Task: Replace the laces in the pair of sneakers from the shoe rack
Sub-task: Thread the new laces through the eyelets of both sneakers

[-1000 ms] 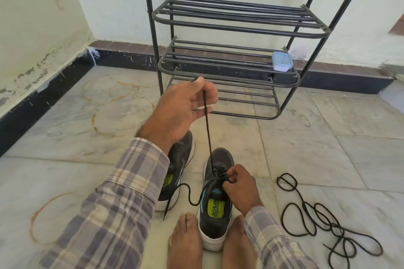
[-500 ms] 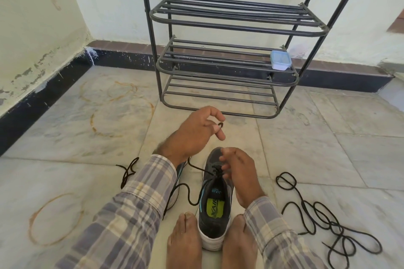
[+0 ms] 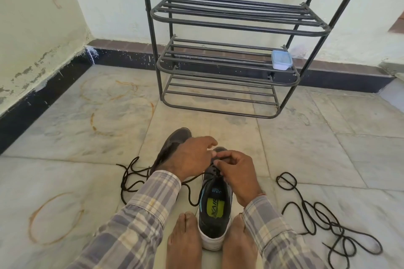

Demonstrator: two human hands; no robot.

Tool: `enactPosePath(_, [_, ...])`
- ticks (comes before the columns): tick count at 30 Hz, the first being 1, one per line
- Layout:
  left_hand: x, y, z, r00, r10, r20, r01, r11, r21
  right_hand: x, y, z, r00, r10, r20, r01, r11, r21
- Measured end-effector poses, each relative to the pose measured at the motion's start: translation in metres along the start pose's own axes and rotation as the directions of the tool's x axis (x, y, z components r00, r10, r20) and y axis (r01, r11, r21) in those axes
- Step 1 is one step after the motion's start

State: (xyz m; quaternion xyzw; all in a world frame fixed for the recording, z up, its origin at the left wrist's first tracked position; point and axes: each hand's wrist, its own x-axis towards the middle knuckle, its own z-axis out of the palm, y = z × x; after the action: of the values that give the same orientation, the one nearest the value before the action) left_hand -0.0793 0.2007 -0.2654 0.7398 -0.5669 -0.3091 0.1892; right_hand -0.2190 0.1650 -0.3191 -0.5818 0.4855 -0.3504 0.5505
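Having just pulled the thin black lace (image 3: 122, 183) high, the left hand (image 3: 192, 157) now drops to the eyelets of the dark grey sneaker (image 3: 215, 220) between the bare feet (image 3: 185, 240), its grip unclear, meeting the right hand (image 3: 236, 172), which pinches the lace, so the next eyelet likely follows.

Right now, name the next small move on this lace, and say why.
Probably thread the lace through the next eyelet and pull it snug. The left hand and right hand meet at the front eyelets of the sneaker, the right pinching there, and much lace lies slack on the floor.
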Motion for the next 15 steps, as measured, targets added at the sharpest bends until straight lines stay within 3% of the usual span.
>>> enactPosePath(3, [-0.003,0.005,0.009,0.995,0.096,0.016,-0.093,0.986,-0.14,-0.003,0.006,0.007,0.999,-0.041,-0.016,0.04,0.997,-0.061])
enactPosePath(9, [-0.004,0.006,0.027,0.992,0.077,-0.096,-0.085,0.993,-0.082,-0.004,0.011,0.005,0.991,-0.128,-0.044,0.118,0.976,-0.18])
enactPosePath(12, [-0.003,0.003,0.03,0.991,0.043,-0.128,-0.047,0.999,-0.027,-0.004,0.013,0.007,0.996,-0.087,0.023,0.09,0.976,-0.197])
enactPosePath(15, [-0.003,-0.006,0.03,0.965,-0.02,-0.261,-0.005,0.995,-0.096,0.004,0.012,-0.003,0.994,0.035,0.105,-0.005,0.962,-0.274])
